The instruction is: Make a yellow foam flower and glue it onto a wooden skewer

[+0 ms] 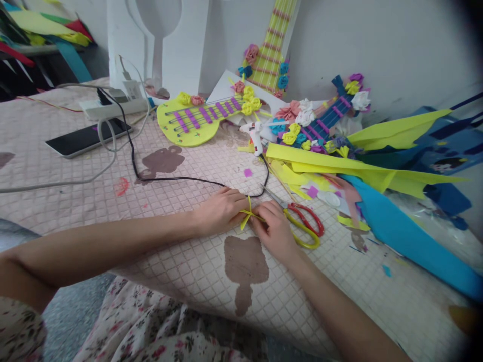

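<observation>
Near the table's front edge, my left hand point(222, 210) and my right hand point(274, 227) meet at a thin yellow strip point(247, 213). Fingers of both hands are closed on the strip, which crosses itself between them with its ends sticking out. Whether it is paper or another material I cannot tell. Scissors point(302, 221) with one red and one yellow handle loop lie just right of my right hand, their blades partly behind it. Beyond my hands rests a white glue gun point(255, 136), its black cord point(181, 178) running left across the table.
A yellow paper guitar point(188, 128) and a blue one point(328, 118) with paper flowers lie at the back. Yellow sheets point(358, 168) and a blue strip point(407, 231) spread to the right. A tablet-like device point(86, 138) and a power strip point(113, 106) sit at left.
</observation>
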`<state>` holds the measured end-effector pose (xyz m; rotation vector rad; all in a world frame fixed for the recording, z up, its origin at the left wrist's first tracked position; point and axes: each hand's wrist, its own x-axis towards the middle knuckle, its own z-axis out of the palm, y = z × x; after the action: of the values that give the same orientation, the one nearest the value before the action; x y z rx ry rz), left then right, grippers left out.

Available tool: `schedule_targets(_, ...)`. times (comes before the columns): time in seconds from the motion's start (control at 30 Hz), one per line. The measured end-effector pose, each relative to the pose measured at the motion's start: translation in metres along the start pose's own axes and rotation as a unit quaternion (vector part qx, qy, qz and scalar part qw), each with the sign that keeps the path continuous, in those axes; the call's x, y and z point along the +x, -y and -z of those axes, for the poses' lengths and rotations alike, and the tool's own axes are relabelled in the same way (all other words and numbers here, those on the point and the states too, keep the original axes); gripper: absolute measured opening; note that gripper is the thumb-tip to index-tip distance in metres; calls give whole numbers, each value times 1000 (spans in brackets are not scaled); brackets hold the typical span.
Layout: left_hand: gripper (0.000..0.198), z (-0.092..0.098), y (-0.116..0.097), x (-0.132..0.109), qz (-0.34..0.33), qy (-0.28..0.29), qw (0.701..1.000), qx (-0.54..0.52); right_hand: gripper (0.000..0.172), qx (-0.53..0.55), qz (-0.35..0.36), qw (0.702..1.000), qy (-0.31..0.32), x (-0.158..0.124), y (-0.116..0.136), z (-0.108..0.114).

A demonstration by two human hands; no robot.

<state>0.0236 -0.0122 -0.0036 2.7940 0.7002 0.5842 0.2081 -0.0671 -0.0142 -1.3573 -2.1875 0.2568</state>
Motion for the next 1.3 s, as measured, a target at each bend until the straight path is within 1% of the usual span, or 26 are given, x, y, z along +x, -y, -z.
schedule_targets(0.13, 12, 2, 0, -1, -7, 12, 1000, -10, 14, 6, 8, 1000, 0, 0, 1, 1)
schedule_targets(0.3, 15, 3, 1, -1, -22, 14, 1000, -17, 16, -5, 17, 1000, 8, 0, 3, 2)
schedule_targets(0.5, 13, -1, 1, -1, 8, 12, 999, -37, 14, -5, -8, 1000, -2, 0, 1, 1)
schedule_targets(0.67, 13, -3, 1, -1, 10, -1, 999, -36, 13, -2, -5, 1000, -8, -1, 0, 0)
schedule_targets(0.87, 12, -4, 2, -1, 2, -11, 999, -33, 12, -1, -6, 1000, 0, 0, 0, 0)
schedule_targets(1.17, 12, -1, 2, 1, 1, 2, 999, -33, 12, -1, -10, 1000, 4, -1, 0, 0)
schedule_targets(1.3, 16, 0, 2, 1, 7, 7, 999, -37, 10, 3, -11, 1000, 2, -1, 0, 0)
